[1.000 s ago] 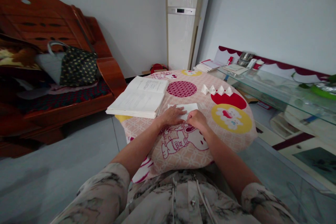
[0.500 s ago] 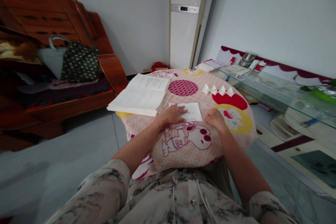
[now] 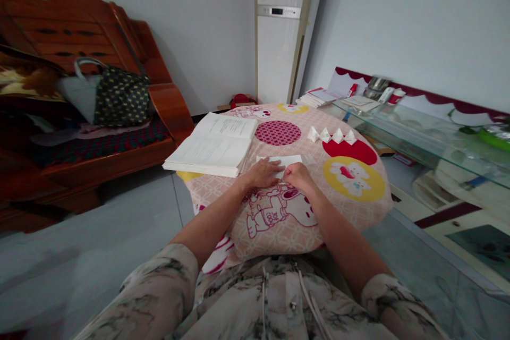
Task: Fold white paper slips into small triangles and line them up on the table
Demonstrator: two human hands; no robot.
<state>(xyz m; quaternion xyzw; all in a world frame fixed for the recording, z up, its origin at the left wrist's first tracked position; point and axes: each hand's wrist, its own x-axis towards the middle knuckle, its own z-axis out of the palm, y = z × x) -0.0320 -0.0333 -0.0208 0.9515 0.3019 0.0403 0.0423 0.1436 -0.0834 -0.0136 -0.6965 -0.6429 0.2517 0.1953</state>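
A small white sheet of paper (image 3: 287, 160) lies on the round table's patterned cloth (image 3: 239, 239), partly covered by both hands. My left hand (image 3: 263, 172) rests flat on its left part, fingers stretched out. My right hand (image 3: 298, 176) is closed over the paper's lower right part, knuckles up, close to the left fingertips. Its own fingertips are mostly hidden, with a bit of paper edge showing beneath them. Beyond, to the right, several small folded white paper pieces (image 3: 332, 136) stand in a row. An open thick book (image 3: 213, 143) lies left of the sheet.
A glass-topped cabinet (image 3: 422, 133) borders the table on the right, with a metal container (image 3: 376, 86) and papers on it. More stacked papers (image 3: 316, 97) sit behind the table. On the left, a wooden bench (image 3: 159, 101) holds a dark patterned bag (image 3: 121, 96).
My right hand has moved left from the sheet's right edge onto the paper, beside my left hand. Print visible before on the sheet is now out of sight. My left hand stays put.
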